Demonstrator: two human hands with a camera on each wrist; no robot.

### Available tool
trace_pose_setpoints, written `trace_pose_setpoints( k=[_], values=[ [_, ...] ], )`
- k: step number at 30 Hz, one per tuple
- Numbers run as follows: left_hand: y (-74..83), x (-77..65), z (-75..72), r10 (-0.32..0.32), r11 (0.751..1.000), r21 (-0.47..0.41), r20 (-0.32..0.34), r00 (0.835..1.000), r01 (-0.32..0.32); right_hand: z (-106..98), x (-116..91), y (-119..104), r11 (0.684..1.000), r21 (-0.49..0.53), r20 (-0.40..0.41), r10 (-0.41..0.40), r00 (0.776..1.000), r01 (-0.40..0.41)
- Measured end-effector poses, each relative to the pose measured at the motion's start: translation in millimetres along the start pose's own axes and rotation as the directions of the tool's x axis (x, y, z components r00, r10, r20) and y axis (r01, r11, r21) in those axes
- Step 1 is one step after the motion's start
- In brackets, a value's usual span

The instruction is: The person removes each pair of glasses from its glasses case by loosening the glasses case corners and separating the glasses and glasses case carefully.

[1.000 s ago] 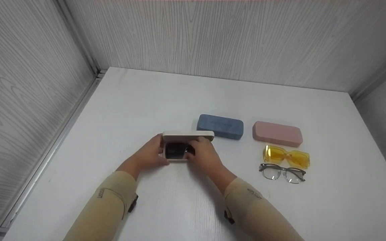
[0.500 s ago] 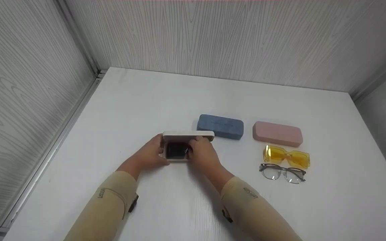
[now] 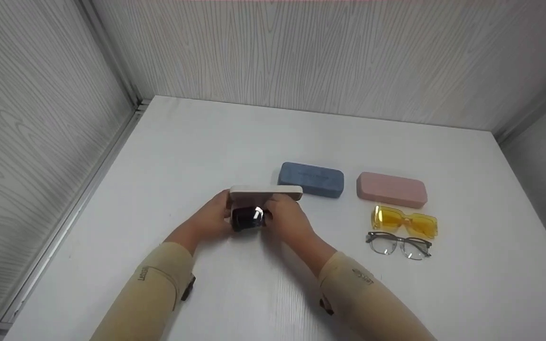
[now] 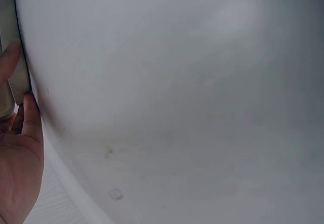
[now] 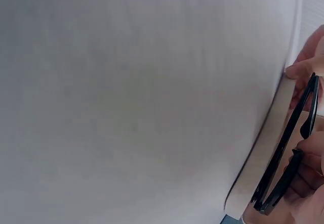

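A cream glasses case stands with its lid raised in the middle of the table. My left hand grips its left end, thumb and fingers at the wall, as the left wrist view also shows on the case. With my right hand I pinch a pair of black sunglasses by the temple area. Their dark lens overlaps the case's front rim in the head view. In the right wrist view, the folded sunglasses lie tilted over the case's open side. My right fingertips are partly hidden under the lid.
Right behind the cream case sits a blue glasses case, with a pink glasses case to its right. Yellow-tinted glasses and clear dark-rimmed glasses lie in front of the pink one. Panels wall the table's back and sides.
The sunglasses have tilted up and come forward, from inside the case to over its front rim. My right hand has shifted slightly with them; my left hand keeps its place.
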State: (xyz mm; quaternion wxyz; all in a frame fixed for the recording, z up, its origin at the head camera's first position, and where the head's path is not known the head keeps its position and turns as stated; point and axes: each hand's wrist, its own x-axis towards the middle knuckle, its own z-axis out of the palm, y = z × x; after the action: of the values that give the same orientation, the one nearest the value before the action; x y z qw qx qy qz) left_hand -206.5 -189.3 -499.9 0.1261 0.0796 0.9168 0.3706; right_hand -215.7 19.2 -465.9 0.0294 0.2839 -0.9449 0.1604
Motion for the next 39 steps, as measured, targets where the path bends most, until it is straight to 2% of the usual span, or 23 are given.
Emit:
trace_pose_setpoints(
  k=[6,12,18,22,26,31,35,39],
  values=[
    [1.6,-0.3,0.5,-0.034,0.999,-0.022,0.015,0.999,0.034,-19.4,-8.1,1.4,0.996,0.08,-0.023,-0.036,0.999,0.038],
    [3.9,-0.5,1.1,-0.081,0.993,-0.078,0.038,0.996,0.083,-47.3,-21.1,8.3,0.989,0.143,0.001,0.035,0.999,-0.035],
    [5.0,-0.6,1.5,-0.107,0.988,-0.108,0.043,0.993,0.111,-67.9,-33.5,31.0,0.987,0.152,-0.006,0.058,0.998,-0.057],
    [5.6,-0.1,1.4,-0.099,0.987,-0.123,0.043,0.994,0.104,-77.0,-42.6,49.9,0.986,0.144,0.009,0.084,0.996,-0.085],
    [6.7,-1.0,1.0,-0.096,0.989,-0.112,0.045,0.994,0.1,-77.6,-52.5,68.8,0.981,0.141,0.059,0.128,0.99,-0.135],
    [7.1,-2.8,-1.1,-0.082,0.988,-0.126,0.056,0.995,0.088,-72.1,-65.7,83.4,0.969,0.125,0.15,0.192,0.97,-0.211],
    [6.3,-2.7,-1.9,-0.071,0.99,-0.117,0.054,0.996,0.077,-64.9,-75.5,89.6,0.966,0.113,0.21,0.206,0.956,-0.233],
    [5.3,-2.2,-2.0,-0.069,0.99,-0.118,0.054,0.996,0.075,-57.0,-82.1,95.0,0.968,0.11,0.225,0.198,0.954,-0.227]
  ],
)
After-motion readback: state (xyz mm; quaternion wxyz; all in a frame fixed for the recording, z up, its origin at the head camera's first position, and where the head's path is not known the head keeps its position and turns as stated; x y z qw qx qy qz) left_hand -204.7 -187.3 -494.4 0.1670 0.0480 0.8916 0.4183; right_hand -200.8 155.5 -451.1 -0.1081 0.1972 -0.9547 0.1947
